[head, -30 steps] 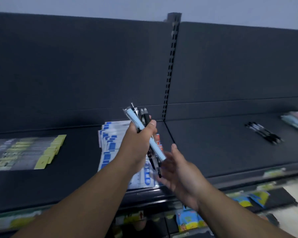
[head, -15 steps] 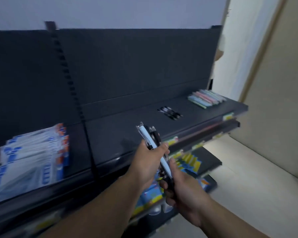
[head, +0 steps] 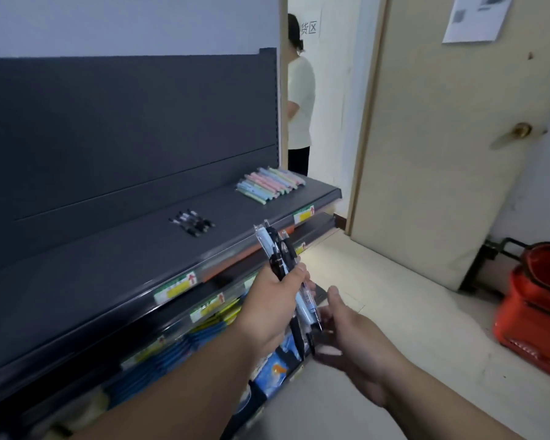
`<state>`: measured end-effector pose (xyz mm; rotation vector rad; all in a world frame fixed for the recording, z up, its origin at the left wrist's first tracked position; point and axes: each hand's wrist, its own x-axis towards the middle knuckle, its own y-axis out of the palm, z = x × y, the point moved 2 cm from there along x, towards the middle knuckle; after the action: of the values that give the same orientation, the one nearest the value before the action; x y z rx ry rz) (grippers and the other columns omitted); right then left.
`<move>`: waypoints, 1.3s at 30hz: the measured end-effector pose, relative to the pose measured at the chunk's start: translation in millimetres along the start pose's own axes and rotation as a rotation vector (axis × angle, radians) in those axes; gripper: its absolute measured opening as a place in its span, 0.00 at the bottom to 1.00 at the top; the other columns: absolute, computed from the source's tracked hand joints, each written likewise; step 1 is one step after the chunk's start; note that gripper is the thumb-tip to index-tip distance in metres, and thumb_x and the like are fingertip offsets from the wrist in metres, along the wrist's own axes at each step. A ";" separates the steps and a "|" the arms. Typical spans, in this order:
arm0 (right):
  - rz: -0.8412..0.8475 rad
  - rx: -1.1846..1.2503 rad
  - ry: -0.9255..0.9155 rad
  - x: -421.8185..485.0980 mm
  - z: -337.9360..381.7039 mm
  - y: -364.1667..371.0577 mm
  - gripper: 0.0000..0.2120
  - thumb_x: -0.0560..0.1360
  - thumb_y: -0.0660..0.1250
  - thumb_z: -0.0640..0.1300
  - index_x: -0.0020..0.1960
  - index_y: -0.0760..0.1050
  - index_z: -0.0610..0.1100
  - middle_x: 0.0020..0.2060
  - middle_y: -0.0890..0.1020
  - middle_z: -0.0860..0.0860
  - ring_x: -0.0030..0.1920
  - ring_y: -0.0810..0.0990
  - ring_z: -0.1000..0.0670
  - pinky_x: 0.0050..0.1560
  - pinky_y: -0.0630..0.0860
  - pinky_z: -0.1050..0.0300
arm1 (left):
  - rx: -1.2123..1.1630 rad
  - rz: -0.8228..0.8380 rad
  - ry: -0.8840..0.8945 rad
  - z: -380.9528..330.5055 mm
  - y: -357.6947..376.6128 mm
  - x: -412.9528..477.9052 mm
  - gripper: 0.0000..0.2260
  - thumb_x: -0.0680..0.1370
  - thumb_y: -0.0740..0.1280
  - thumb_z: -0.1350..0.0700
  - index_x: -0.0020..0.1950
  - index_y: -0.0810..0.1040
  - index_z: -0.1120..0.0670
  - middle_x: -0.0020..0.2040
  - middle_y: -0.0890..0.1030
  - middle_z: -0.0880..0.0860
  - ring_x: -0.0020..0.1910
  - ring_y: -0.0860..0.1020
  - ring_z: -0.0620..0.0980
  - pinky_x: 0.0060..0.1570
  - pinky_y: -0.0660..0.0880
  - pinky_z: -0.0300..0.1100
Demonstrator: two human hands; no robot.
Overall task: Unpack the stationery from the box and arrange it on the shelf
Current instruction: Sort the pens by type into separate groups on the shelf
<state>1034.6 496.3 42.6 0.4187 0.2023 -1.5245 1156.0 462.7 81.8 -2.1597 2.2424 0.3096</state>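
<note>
Head view, nearest first: two bare forearms reach in from the bottom edge. The left hand (head: 273, 309) grips a bundle of pens (head: 278, 249) round its middle, fingers and thumb curled tight about the barrels. The pens stand nearly upright and lean a little to the left, clip ends up. Most are black and one is pale blue. The right hand (head: 353, 341) sits just beside their lower tips, thumb raised and fingers bent towards them. The blur there hides whether it pinches the tips or only touches them. The bundle hangs in the air in front of the shelf (head: 108, 271), off its front edge and touching nothing on it.

Below the hands, lower tiers hold blue packets (head: 172, 350), and yellow price labels (head: 176, 289) line the front rails. On the dark top deck lies a small group of black pens (head: 192, 222) side by side. Farther right, near the end of the deck, lies a row of pastel pens (head: 270, 185), well apart from the black ones.

Past the end of the shelf a person (head: 299, 100) in a pale top stands partly hidden. To the right is a beige door (head: 442, 138) with a brass handle (head: 518, 133) and a sheet of paper (head: 477, 17) stuck near its top. A red basket (head: 534, 312) sits on the pale floor (head: 394, 281) at the far right.
</note>
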 end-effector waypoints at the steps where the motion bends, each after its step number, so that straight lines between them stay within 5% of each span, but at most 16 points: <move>1: -0.043 -0.052 -0.045 12.0 7.0 -10.3 0.28 0.75 0.56 0.67 0.56 0.79 0.46 0.48 0.84 0.49 0.49 0.82 0.48 0.56 0.79 0.48 | -0.005 0.029 -0.018 -0.9 4.0 10.8 0.07 0.80 0.63 0.54 0.47 0.76 0.56 0.34 0.80 0.50 0.37 0.80 0.50 0.45 0.78 0.52; 3: -0.124 -0.118 -0.111 35.3 26.5 -25.6 0.22 0.76 0.60 0.64 0.54 0.79 0.48 0.52 0.83 0.50 0.55 0.80 0.47 0.60 0.77 0.46 | -0.002 0.092 -0.037 -0.4 9.8 35.7 0.05 0.80 0.64 0.56 0.49 0.77 0.57 0.35 0.80 0.50 0.38 0.80 0.49 0.50 0.78 0.54; 5: -0.163 -0.160 -0.174 61.9 51.2 -33.5 0.16 0.76 0.63 0.60 0.50 0.79 0.49 0.52 0.82 0.49 0.57 0.79 0.46 0.61 0.75 0.46 | 0.000 0.125 -0.045 -0.2 15.3 63.8 0.04 0.80 0.63 0.59 0.52 0.75 0.58 0.39 0.79 0.52 0.38 0.81 0.48 0.43 0.81 0.47; 9: -0.205 -0.225 -0.330 125.8 108.9 -30.3 0.09 0.76 0.68 0.53 0.44 0.80 0.48 0.40 0.82 0.57 0.46 0.79 0.54 0.52 0.75 0.56 | 0.141 0.151 0.007 -10.5 20.4 136.9 0.06 0.80 0.62 0.61 0.57 0.73 0.57 0.43 0.79 0.53 0.36 0.80 0.46 0.32 0.76 0.38; 13: -0.215 -0.330 -0.402 197.4 166.6 -13.8 0.16 0.74 0.68 0.57 0.42 0.78 0.43 0.34 0.80 0.52 0.35 0.76 0.56 0.40 0.72 0.59 | 0.468 0.136 0.113 -43.8 11.8 222.3 0.09 0.79 0.61 0.55 0.58 0.73 0.47 0.47 0.82 0.47 0.40 0.81 0.42 0.50 0.79 0.47; 17: -0.200 -0.379 -0.385 266.3 215.1 5.9 0.29 0.70 0.69 0.64 0.41 0.76 0.36 0.33 0.79 0.49 0.34 0.75 0.52 0.39 0.72 0.56 | 0.853 0.061 0.250 -75.5 2.5 289.0 0.11 0.79 0.60 0.54 0.61 0.69 0.48 0.48 0.79 0.49 0.46 0.78 0.50 0.42 0.74 0.42; 21: -0.182 -0.472 -0.367 327.6 238.1 21.8 0.22 0.71 0.70 0.60 0.36 0.75 0.40 0.31 0.79 0.46 0.32 0.77 0.49 0.38 0.75 0.55 | 0.961 0.021 0.261 -78.8 -13.4 337.5 0.13 0.78 0.60 0.54 0.62 0.67 0.48 0.45 0.78 0.49 0.44 0.77 0.50 0.38 0.71 0.41; 24: -0.122 -0.581 -0.332 377.2 241.7 31.1 0.20 0.73 0.66 0.52 0.39 0.75 0.33 0.36 0.82 0.39 0.34 0.78 0.46 0.39 0.77 0.50 | 0.833 0.035 0.157 -73.6 -28.4 366.2 0.10 0.77 0.63 0.53 0.58 0.70 0.46 0.43 0.79 0.46 0.40 0.76 0.44 0.38 0.71 0.38; 28: 0.051 -0.654 -0.266 432.0 254.2 42.7 0.14 0.75 0.61 0.48 0.35 0.71 0.41 0.30 0.79 0.43 0.30 0.76 0.48 0.36 0.76 0.53 | 0.450 0.022 -0.006 -79.1 -35.7 391.4 0.03 0.76 0.68 0.50 0.44 0.78 0.47 0.32 0.79 0.40 0.32 0.75 0.36 0.34 0.70 0.33; 30: 0.173 -0.533 -0.171 454.1 259.1 46.9 0.13 0.78 0.59 0.44 0.36 0.71 0.41 0.26 0.77 0.47 0.25 0.76 0.51 0.29 0.73 0.61 | 0.233 -0.025 -0.124 -82.2 -40.1 398.4 0.08 0.77 0.67 0.49 0.42 0.79 0.52 0.27 0.78 0.44 0.26 0.74 0.40 0.28 0.69 0.34; 33: 0.326 -0.398 -0.052 489.9 272.8 50.6 0.12 0.81 0.58 0.45 0.43 0.73 0.40 0.29 0.77 0.46 0.25 0.77 0.50 0.28 0.75 0.59 | -0.013 -0.180 -0.226 -78.2 -46.8 418.1 0.13 0.78 0.66 0.49 0.51 0.78 0.59 0.31 0.77 0.52 0.26 0.74 0.47 0.26 0.72 0.38; 39: 0.304 -0.616 -0.307 576.5 314.6 38.1 0.18 0.81 0.59 0.51 0.38 0.74 0.41 0.29 0.78 0.44 0.28 0.76 0.48 0.30 0.72 0.58 | -0.229 -0.555 -0.195 -63.9 -46.8 440.7 0.06 0.79 0.66 0.57 0.45 0.74 0.58 0.30 0.74 0.53 0.26 0.70 0.47 0.26 0.70 0.38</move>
<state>1058.7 -157.2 113.7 -0.2649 0.3356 -1.1348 1189.8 16.3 73.9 -2.6090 1.4890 0.7404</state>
